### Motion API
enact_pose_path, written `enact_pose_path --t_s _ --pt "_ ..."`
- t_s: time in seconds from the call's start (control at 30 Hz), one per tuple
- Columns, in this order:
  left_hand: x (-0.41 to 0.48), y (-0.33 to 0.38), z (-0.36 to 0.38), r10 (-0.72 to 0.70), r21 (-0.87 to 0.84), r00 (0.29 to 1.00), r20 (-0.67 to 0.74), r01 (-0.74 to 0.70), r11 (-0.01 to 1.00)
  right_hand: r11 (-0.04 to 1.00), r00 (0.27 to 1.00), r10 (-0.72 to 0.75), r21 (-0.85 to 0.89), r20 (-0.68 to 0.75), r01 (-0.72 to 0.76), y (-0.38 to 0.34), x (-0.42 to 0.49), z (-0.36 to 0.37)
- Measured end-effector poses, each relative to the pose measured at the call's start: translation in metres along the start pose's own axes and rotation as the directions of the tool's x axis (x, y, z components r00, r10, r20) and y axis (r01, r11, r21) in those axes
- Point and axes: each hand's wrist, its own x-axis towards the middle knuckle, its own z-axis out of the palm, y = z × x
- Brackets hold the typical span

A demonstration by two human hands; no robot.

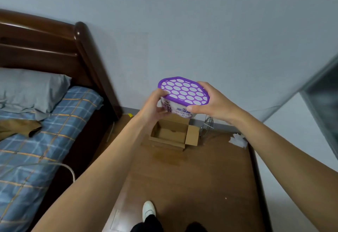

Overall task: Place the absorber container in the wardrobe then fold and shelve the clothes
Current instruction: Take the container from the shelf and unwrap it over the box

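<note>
Above the open cardboard box, we clasp the absorber container between left hand and right hand, where tilting could spill its contents.

Both arms reach forward, left hand and right hand clasping inward.

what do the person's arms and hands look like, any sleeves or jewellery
Both arms are bare up to the frame edge, with no sleeves in view. The left hand and right hand wear no gloves, and no rings, watch or bracelet show. No markings are visible.
</note>
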Motion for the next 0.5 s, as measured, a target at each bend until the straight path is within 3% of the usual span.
enact_pose_path --t_s 0.27,0.5 --pt "0.141 -0.023 0.002 -0.115 0.025 0.993 0.038 0.114 0.993 0.988 0.999 0.041 -0.148 0.033 -0.035 0.073 0.122 -0.027" --pt "0.246 -0.075 0.016 -0.308 -0.104 0.935 -0.176 0.294 0.950 0.978 0.972 0.080 -0.206 0.223 -0.034 0.177 0.244 -0.045"
